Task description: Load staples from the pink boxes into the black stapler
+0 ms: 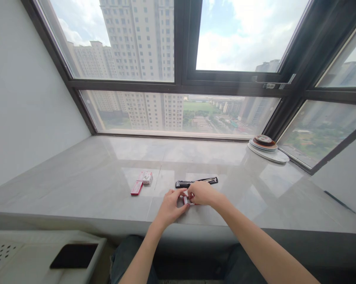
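My left hand (169, 208) is closed around the side of a small red-and-white box (185, 200), thumb and fingers curved about it on the sill. From the right, my right hand (204, 193) has its fingers bent down at the box's top; whatever they pinch is hidden. Just behind the hands lies a long black stapler (183, 184), apparently opened out, with a metal strip showing at its right end; the right hand covers part of its middle. To the left sit a white-and-pink small box (145, 177) and a flat red box (136, 188), close together.
The pale marble-like sill (86, 185) runs below dark-framed windows. A stack of plates (268, 148) stands in the far right corner. Below the sill's front edge, at lower left, a white perforated plastic piece (27, 252) bears a dark phone-like slab (74, 255).
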Available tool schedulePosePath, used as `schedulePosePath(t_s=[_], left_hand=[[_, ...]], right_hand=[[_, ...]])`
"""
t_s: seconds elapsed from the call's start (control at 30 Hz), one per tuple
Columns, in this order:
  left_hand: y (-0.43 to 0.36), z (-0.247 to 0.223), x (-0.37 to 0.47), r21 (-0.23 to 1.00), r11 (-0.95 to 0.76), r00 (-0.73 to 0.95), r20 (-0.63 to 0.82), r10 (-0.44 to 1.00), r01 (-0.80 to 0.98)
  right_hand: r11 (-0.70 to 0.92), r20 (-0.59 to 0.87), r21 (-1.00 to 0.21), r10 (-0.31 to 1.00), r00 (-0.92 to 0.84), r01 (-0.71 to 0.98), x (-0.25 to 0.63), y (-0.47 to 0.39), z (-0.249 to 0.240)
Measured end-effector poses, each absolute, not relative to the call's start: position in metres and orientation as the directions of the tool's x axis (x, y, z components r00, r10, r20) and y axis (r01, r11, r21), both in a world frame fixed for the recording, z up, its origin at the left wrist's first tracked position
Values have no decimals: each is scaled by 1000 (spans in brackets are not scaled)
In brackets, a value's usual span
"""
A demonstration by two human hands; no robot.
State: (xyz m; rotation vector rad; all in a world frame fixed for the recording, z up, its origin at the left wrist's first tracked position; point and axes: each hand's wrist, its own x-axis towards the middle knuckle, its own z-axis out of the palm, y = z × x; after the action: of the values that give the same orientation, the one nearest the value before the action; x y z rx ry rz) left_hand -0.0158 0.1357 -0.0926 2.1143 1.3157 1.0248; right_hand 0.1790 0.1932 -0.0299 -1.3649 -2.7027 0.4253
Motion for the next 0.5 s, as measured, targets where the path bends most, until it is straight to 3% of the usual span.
schedulePosePath(t_s=[0.07,0.13,0.27,0.37,0.5], left_hand=[[135,-92,-16,697,-447,270,356,894,561],[134,-91,-17,699,-448,271,357,894,557],[134,-90,-18,690,-455,276,362,890,563],[135,-91,-17,659,-453,250,383,889,600],[135,-95,-8,628,-357,152,356,922,691]], right_hand=[[583,-32,-325,780,-625,745,184,192,-31],[574,31,-447,776,-630,686,197,189,-37],[453,158,-663,863,-479,596,235,179,-62],[353,174,-707,926,-334,612,258,168,-80],[336,142,-705,930,-340,625,261,153,-86]])
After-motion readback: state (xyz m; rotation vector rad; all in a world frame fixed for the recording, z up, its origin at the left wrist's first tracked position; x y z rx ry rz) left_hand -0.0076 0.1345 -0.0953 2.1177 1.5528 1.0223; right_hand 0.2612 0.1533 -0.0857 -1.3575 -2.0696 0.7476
